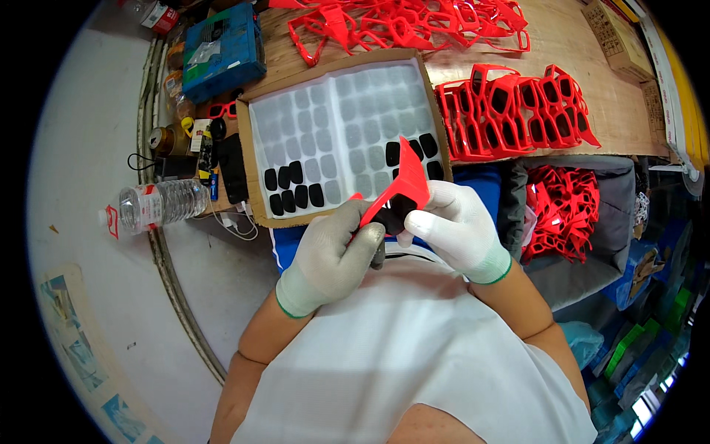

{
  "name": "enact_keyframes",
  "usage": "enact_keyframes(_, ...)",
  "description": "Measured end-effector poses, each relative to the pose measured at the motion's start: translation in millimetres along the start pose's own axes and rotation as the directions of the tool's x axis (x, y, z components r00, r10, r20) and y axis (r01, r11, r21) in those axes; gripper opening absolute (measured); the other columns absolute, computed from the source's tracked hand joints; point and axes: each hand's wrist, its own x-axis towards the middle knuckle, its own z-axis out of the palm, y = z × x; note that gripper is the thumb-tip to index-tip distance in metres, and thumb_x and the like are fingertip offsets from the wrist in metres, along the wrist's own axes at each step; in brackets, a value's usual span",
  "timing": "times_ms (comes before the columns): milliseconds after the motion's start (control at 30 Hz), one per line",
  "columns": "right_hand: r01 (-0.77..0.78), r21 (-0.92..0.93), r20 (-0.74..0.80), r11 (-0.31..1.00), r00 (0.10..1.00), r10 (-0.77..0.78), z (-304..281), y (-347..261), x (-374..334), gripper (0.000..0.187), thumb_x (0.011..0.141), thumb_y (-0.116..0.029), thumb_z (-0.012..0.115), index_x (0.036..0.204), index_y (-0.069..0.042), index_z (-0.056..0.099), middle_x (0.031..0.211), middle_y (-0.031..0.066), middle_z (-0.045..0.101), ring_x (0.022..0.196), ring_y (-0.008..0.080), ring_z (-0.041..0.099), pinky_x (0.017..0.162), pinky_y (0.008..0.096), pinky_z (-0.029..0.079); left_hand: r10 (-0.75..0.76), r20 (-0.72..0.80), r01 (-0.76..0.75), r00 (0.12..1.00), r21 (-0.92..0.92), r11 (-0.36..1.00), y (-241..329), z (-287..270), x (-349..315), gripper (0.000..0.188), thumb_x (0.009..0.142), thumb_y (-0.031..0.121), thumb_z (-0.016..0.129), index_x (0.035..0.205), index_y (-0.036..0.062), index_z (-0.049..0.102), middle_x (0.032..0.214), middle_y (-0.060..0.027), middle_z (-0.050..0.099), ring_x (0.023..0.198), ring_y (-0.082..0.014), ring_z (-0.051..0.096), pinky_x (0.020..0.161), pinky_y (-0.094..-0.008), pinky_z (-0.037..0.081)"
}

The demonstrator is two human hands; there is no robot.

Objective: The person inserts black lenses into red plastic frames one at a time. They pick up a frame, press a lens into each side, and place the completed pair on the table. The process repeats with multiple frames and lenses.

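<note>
Both my gloved hands meet at a red glasses frame (408,177), held just above the near edge of the lens tray. My left hand (333,248), in a grey-stained glove, is closed on the frame's left part, thumb on top. A dark lens (397,211) shows at the frame's front, between my two thumbs. My right hand (457,229), in a whiter glove, pinches the frame's right side, its thumb against the lens. Whether the lens is fully seated cannot be made out. Behind lies a shallow cardboard tray (442,111) of dark lenses, mostly covered by a translucent white sheet (333,89).
Red frames with dark lenses (510,111) stand in rows right of the tray. Loose red frames (414,26) lie behind it. A grey-lined bin (584,274) at right holds more red frames. A blue case (222,52) and a water bottle (164,206) sit at left.
</note>
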Motion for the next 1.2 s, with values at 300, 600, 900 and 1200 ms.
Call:
enact_keyframes(300, 0.201, -0.636, -0.088, 0.745, 0.94, -0.329, 4.1, -3.6, 1.9, 0.02, 0.088, -0.016, 0.069, 0.078, 0.0, 0.063, 0.063, 0.0071, 0.056, 0.055, 0.0138, 0.053, 0.052, 0.0302, 0.042, 0.184, -0.217, -0.138, 0.959, 0.209, 0.968, 3.1, 22.8, 2.4, 0.011, 0.094, 0.009, 0.06, 0.096, -0.0014, 0.06, 0.063, -0.0137, 0.056, 0.053, -0.0248, 0.059, 0.052, -0.0353, 0.045)
enact_keyframes(600, 0.195, -0.668, -0.126, 0.718, 0.922, -0.367, 13.6, 2.7, 6.0, 0.019, 0.082, -0.017, 0.076, 0.089, -0.003, 0.065, 0.072, 0.0073, 0.06, 0.059, 0.0185, 0.054, 0.057, 0.031, 0.046, 0.279, -0.19, -0.216, 0.941, 0.297, 0.93, -10.0, 14.4, 1.7, 0.013, 0.094, 0.009, 0.06, 0.101, -0.0009, 0.061, 0.067, -0.0153, 0.059, 0.055, -0.0306, 0.062, 0.053, -0.0371, 0.047)
enact_keyframes(900, 0.469, -0.727, 0.431, 0.502, 0.88, -0.198, -15.1, -1.0, 3.1, 0.013, 0.078, -0.013, 0.071, 0.082, -0.004, 0.063, 0.092, 0.0121, 0.063, 0.091, 0.0331, 0.06, 0.1, 0.046, 0.042, 0.014, 0.074, -0.037, 0.997, 0.321, 0.946, -29.0, -35.8, 11.3, 0.03, 0.09, 0.024, 0.065, 0.109, 0.0, 0.061, 0.076, -0.0175, 0.068, 0.072, -0.035, 0.069, 0.066, -0.0396, 0.054)
enact_keyframes(1200, 0.175, -0.497, 0.162, 0.85, 0.981, -0.107, -19.1, -12.4, -16.6, 0.058, 0.091, -0.003, 0.055, 0.146, 0.002, 0.04, 0.109, 0.0148, 0.069, 0.093, 0.0169, 0.069, 0.088, 0.0296, 0.053, -0.081, -0.352, 0.352, 0.932, 0.832, 0.43, -158.6, -63.8, 69.6, 0.05, 0.073, 0.029, 0.076, 0.115, 0.0063, 0.062, 0.112, -0.0206, 0.062, 0.108, -0.0418, 0.061, 0.093, -0.0487, 0.051)
